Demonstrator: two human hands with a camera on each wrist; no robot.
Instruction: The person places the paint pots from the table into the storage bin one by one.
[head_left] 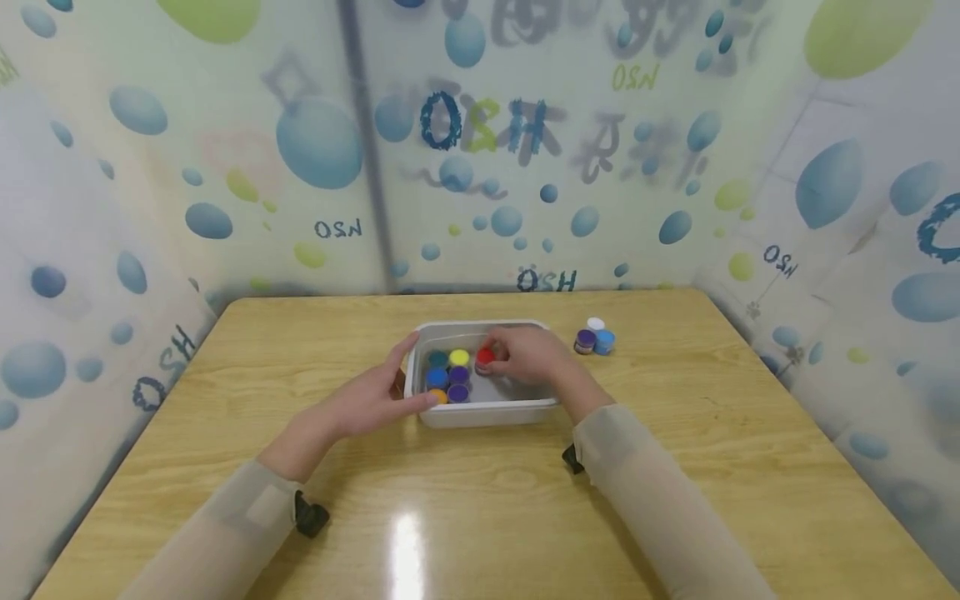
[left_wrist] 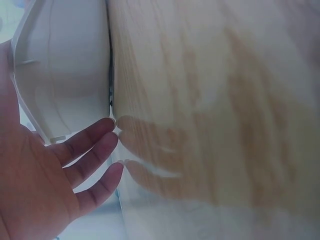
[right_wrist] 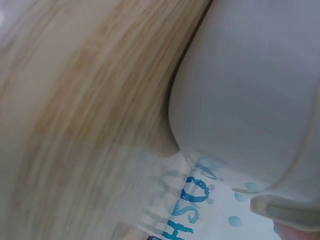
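Note:
A white plastic bin [head_left: 487, 416] stands on the table, several small paint jars grouped in its left half. Among them are a yellow-lidded jar [head_left: 459, 357], a blue-lidded jar [head_left: 437, 378] and a purple-lidded jar [head_left: 458, 392]. My right hand [head_left: 532, 354] reaches inside and pinches a red-lidded paint jar [head_left: 485, 358] beside the group. At the bin's left end, my left hand [head_left: 367, 404] rests with thumb and index finger spread along the rim. Its thumb tip overlaps an orange-lidded jar [head_left: 438, 396]. In the left wrist view, the other fingers [left_wrist: 97, 150] extend loosely below the rim.
Right of the bin, three more jars stand close together: one white-lidded [head_left: 596, 323], one purple-lidded [head_left: 585, 340] and one light blue [head_left: 603, 341]. Patterned curtains [head_left: 465, 183] enclose the wooden table [head_left: 480, 500] at the back and both sides.

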